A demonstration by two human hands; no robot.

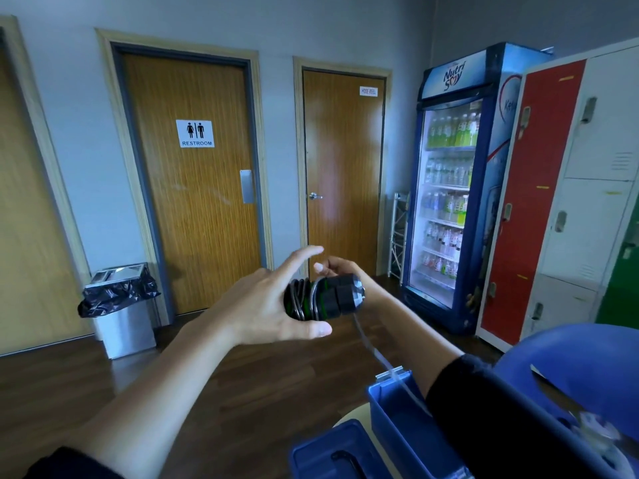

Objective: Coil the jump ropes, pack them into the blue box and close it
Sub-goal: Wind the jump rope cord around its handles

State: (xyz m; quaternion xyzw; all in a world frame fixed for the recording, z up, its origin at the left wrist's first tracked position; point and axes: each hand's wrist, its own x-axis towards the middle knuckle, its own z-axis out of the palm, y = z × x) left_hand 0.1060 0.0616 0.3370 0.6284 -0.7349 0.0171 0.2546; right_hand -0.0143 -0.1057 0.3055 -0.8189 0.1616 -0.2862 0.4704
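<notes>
The jump rope (323, 297) is held up in mid-air at the centre of the view: its two black handles lie side by side, with several turns of thin cable wound round them at their left end. A loose tail of cable (377, 354) drops from the handles toward five o'clock and runs down over the rim of the blue box (390, 406), which stands open at the lower right.

The right hand (340, 271) comes in from behind the bundle; its grip looks closed round the handles, though only the fingertips show above them. The left hand (276, 305) cups the wound end from nine o'clock, thumb beneath, fingers spread and half open, so it steadies more than clamps.

Judging by the trailing tail, the coiling step is in hand and not finished. The next move calls for drawing the remaining cable up out of the box and laying further turns round the handles, keeping tension so the earlier loops do not slip, then lowering the bundle into the box.
</notes>
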